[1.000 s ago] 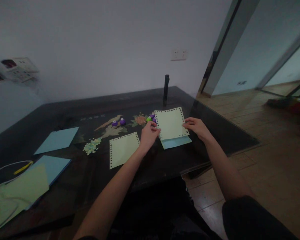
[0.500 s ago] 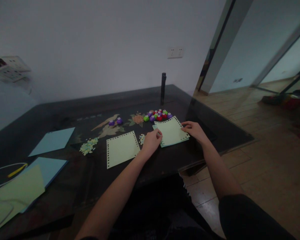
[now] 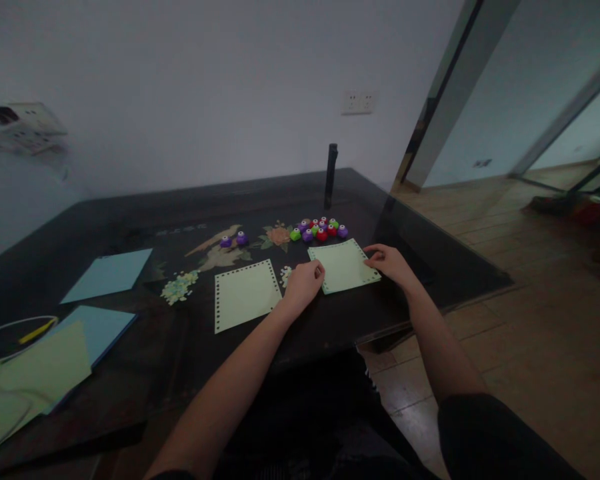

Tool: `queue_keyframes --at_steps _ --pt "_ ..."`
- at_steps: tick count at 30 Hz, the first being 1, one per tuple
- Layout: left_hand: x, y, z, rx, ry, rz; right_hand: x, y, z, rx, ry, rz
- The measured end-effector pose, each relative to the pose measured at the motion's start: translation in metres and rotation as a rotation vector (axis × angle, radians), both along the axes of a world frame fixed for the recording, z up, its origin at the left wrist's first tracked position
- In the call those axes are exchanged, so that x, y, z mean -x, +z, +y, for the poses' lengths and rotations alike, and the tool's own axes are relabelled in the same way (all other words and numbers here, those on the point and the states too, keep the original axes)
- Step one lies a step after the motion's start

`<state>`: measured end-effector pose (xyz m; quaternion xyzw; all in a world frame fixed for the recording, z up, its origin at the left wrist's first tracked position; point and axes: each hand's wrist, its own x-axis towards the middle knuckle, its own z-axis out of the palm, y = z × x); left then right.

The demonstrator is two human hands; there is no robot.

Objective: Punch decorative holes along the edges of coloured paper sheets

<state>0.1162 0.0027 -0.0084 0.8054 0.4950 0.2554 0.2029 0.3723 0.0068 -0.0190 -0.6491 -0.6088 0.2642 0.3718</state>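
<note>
A pale green sheet of paper (image 3: 344,264) with punched holes along its edges lies flat on top of at least one other sheet, whose bluish-green edge shows at the bottom. At its left edge my left hand (image 3: 305,280) is closed, fingers curled on the paper. My right hand (image 3: 386,260) pinches the sheet's right edge between thumb and fingers. Another punched pale green sheet (image 3: 247,297) rests on the dark table to the left. Small paper bits (image 3: 285,275) lie between the two, partly hidden by my left hand.
Several red, green and purple craft punches (image 3: 321,231) cluster behind the stack; two purple punches (image 3: 233,240) stand apart. Leftward are a pile of paper bits (image 3: 179,288), a blue sheet (image 3: 107,275), and more blue and green papers (image 3: 35,367). A black upright object (image 3: 331,175) stands near the wall.
The top punched sheet has come down and now lies flatter and more squarely over the sheet beneath. Both hands stay at its sides. The view has shifted slightly.
</note>
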Motion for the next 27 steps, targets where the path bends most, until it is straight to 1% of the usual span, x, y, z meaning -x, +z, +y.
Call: queue_keyframes --at_steps 5,10,13,15,17,19,21,22,24,27 --pt "0.001 -0.002 -0.001 0.016 0.003 0.049 -0.001 -0.002 0.001 -0.005 0.014 -0.039" --pt "0.001 0.002 -0.003 -0.007 0.018 0.103 -0.003 -0.001 0.002 -0.081 -0.041 -0.127" --pt "0.002 0.013 -0.003 -0.052 0.013 0.081 -0.005 0.000 0.002 -0.127 -0.072 -0.113" --pt "0.005 0.023 -0.004 -0.089 0.003 0.039 -0.004 0.001 0.002 -0.153 -0.069 -0.092" --pt "0.014 0.035 -0.003 -0.120 -0.017 -0.014 0.000 0.004 0.001 -0.162 -0.055 -0.073" --pt "0.032 0.043 0.000 -0.151 -0.048 -0.059 0.006 0.009 -0.001 -0.167 -0.049 -0.062" --pt "0.060 0.045 0.004 -0.175 -0.065 -0.072 0.016 0.015 -0.003 -0.187 -0.052 -0.050" --pt "0.078 0.043 0.007 -0.184 -0.046 -0.062 0.023 0.019 -0.004 -0.205 -0.051 -0.035" --pt "0.115 0.035 0.013 -0.183 0.026 -0.003 0.041 0.026 -0.007 -0.238 -0.033 0.010" --pt "0.169 0.018 0.021 -0.195 0.148 0.096 0.077 0.038 -0.011 -0.248 0.058 0.038"
